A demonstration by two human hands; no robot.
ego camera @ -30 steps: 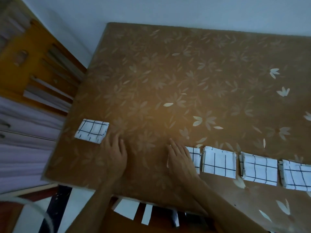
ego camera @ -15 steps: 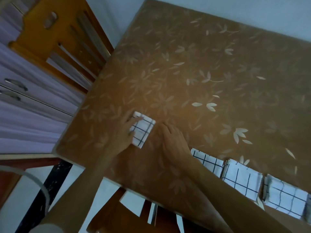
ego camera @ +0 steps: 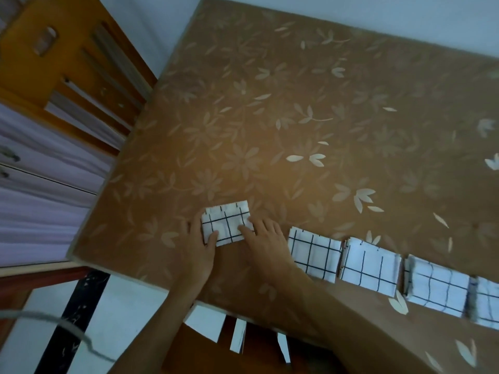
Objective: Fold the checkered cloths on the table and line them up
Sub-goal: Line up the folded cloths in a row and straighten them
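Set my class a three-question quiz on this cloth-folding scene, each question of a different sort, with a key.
1. True or false: the left hand and right hand both touch one cloth.
2. How many folded cloths form the row to the right of the right hand?
3. The touched cloth lies: A) on top of the row; B) on the table, left of the row and apart from it; C) unfolded, hanging off the edge.
Key: 1 true; 2 four, the last cut off by the frame edge; 3 B.
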